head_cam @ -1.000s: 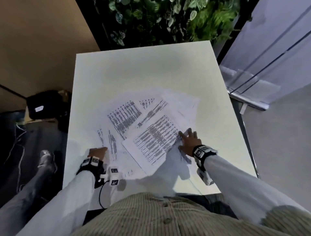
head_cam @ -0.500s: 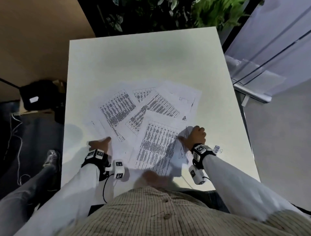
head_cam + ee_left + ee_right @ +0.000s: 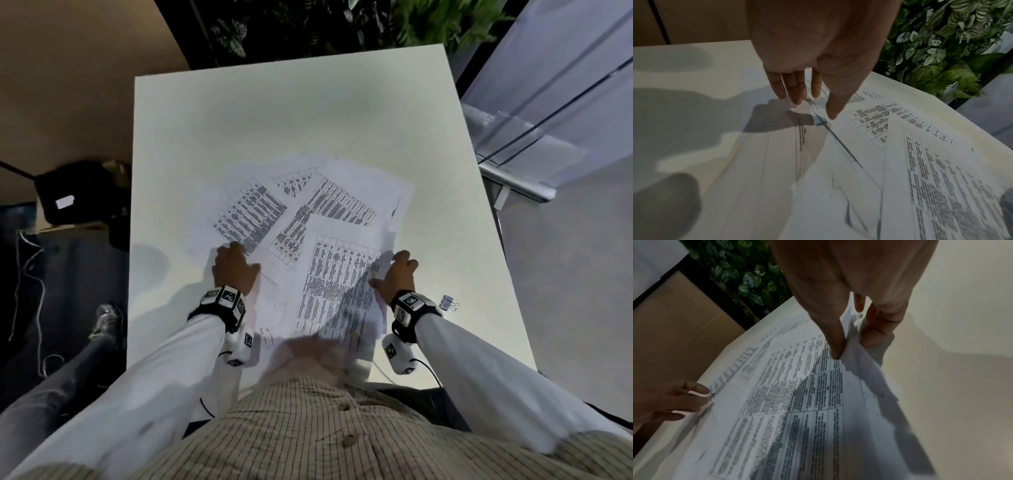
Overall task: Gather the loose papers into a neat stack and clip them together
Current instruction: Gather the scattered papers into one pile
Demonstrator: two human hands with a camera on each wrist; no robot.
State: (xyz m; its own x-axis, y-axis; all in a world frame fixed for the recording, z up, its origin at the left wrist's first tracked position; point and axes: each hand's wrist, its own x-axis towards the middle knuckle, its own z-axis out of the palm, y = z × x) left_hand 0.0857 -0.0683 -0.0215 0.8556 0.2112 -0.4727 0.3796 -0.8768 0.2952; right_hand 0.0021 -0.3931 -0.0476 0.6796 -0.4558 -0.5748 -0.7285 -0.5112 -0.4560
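Observation:
Several printed sheets of paper (image 3: 329,219) lie fanned and overlapping on the white table (image 3: 274,120). My right hand (image 3: 394,270) pinches the right edge of the nearest sheets (image 3: 797,386) between thumb and fingers, lifting that edge off the table. My left hand (image 3: 236,263) rests with straight fingers (image 3: 795,91) on the left side of the papers (image 3: 869,146), touching them. A small binder clip (image 3: 449,303) lies on the table just right of my right wrist.
The table's near edge meets my torso. A leafy plant wall (image 3: 342,24) stands beyond the far edge. A black bag (image 3: 78,192) and cables lie on the floor to the left. A glass partition (image 3: 548,102) is at the right.
My left hand has moved up and right onto the sheets. The papers have been drawn closer together toward me. My right hand has gone from pressing flat to pinching the right edge.

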